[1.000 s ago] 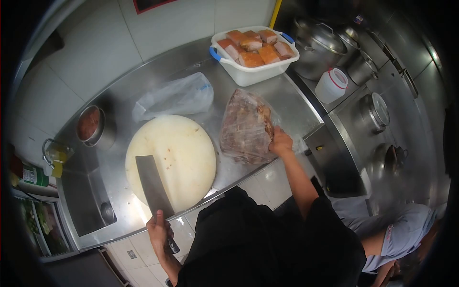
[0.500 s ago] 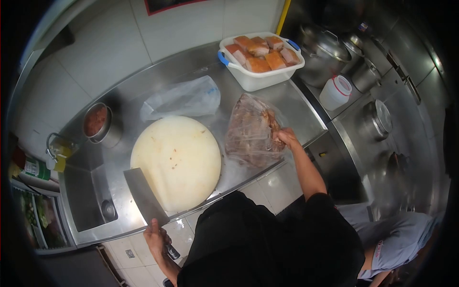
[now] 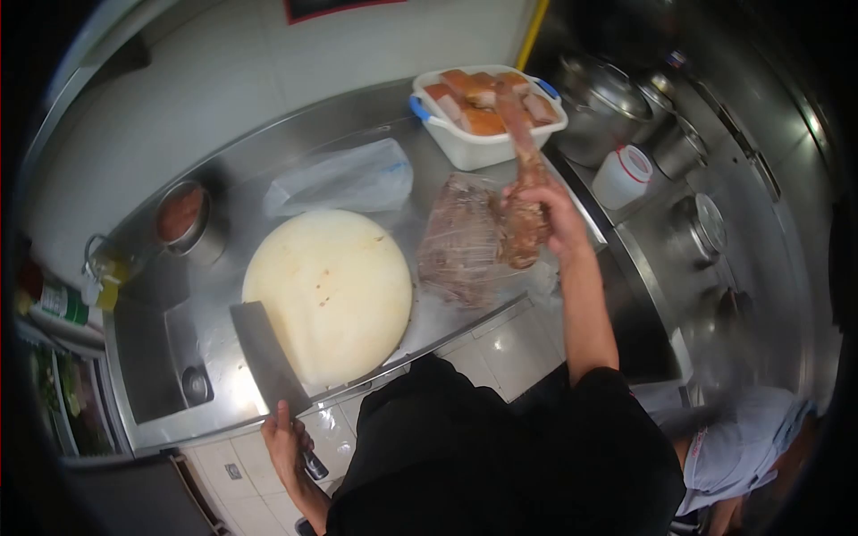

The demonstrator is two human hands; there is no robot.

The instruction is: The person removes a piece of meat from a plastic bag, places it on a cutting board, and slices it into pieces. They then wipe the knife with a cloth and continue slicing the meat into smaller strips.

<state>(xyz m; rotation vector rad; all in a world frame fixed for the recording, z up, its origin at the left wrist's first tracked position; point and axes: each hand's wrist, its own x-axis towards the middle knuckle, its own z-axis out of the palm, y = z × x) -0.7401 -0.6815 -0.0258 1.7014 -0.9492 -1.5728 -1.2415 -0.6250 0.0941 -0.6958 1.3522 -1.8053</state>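
My left hand (image 3: 288, 439) is closed round the handle of a cleaver (image 3: 266, 355), whose broad blade lies along the left edge of a round, pale chopping block (image 3: 329, 290). My right hand (image 3: 552, 213) grips a long brown piece of meat (image 3: 525, 201), blurred by motion, at the right side of a clear plastic bag of brown meat (image 3: 460, 246). The upper end of the piece overlaps the white tub (image 3: 474, 154) that holds several orange-skinned meat blocks.
An empty-looking plastic bag (image 3: 344, 179) lies behind the block. At left stand a metal pot (image 3: 201, 237) with reddish contents and a sink (image 3: 161, 357). Lidded pots (image 3: 617, 94) and a white jar (image 3: 620, 179) stand right. A co-worker (image 3: 742, 442) is at lower right.
My right hand has lifted a long piece of meat at the bag's opening and moved slightly up and right. My left hand still holds the cleaver in nearly the same place.
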